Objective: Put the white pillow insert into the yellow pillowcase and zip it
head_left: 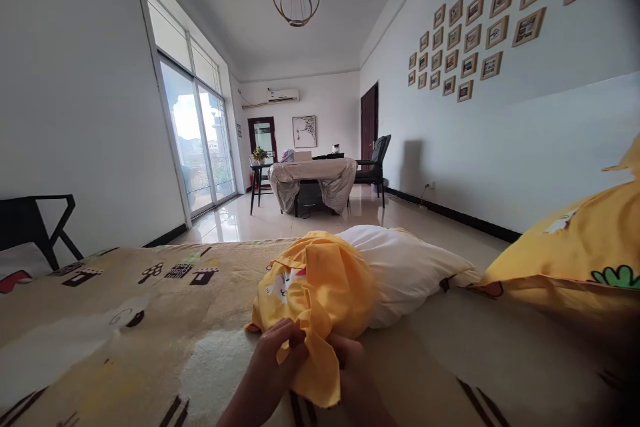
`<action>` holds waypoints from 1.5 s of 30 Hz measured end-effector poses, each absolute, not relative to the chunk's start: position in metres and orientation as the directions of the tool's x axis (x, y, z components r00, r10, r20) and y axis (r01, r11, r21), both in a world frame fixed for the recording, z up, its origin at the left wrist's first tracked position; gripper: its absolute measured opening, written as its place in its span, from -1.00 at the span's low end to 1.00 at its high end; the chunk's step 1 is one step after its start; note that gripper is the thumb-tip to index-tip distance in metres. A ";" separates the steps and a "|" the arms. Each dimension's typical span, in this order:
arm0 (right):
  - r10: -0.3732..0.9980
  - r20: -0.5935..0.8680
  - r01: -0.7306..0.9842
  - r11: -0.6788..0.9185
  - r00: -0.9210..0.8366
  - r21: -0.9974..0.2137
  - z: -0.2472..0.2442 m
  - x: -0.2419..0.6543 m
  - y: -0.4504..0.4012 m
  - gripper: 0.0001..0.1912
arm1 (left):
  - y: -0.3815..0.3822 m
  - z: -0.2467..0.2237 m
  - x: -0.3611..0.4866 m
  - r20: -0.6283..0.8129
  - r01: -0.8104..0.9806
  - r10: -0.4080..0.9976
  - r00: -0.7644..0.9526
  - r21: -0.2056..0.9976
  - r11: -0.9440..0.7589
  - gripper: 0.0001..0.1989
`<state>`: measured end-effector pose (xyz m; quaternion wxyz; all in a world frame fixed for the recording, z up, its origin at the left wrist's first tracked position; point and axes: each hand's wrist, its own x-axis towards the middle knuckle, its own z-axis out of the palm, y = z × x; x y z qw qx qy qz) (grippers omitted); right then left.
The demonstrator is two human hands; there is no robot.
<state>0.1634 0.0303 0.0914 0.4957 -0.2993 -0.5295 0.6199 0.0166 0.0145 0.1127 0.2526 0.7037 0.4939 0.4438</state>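
Yellow pillowcase (343, 277) lies bunched on the blanket (150, 327), just beyond the left hand (281, 348), which pinches its loose flap (321, 370), and the equally near right hand (351, 357), grip hidden; flap's long axis runs bodyward between them.

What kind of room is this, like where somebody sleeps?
Probably a room in a home, perhaps used for sleeping: there's a cartoon-patterned blanket spread in front, a plump white pillow on it, and framed pictures on the wall.
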 end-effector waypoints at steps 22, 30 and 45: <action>0.909 0.111 -0.361 -0.047 -0.403 -0.931 0.088 0.164 0.043 -0.57 | 0.016 0.116 0.019 0.410 0.447 0.878 0.246 0.756 -0.479 -0.63; 0.858 0.123 -0.571 -0.219 -0.498 -0.791 0.085 0.155 0.043 -0.69 | 0.020 0.111 0.017 0.364 0.377 0.897 0.250 0.817 -0.437 -0.63; 0.868 0.203 -0.518 -0.072 -0.453 -0.852 0.082 0.159 0.045 -0.61 | 0.021 0.109 0.009 0.571 0.608 0.821 -0.024 0.660 -0.442 -0.80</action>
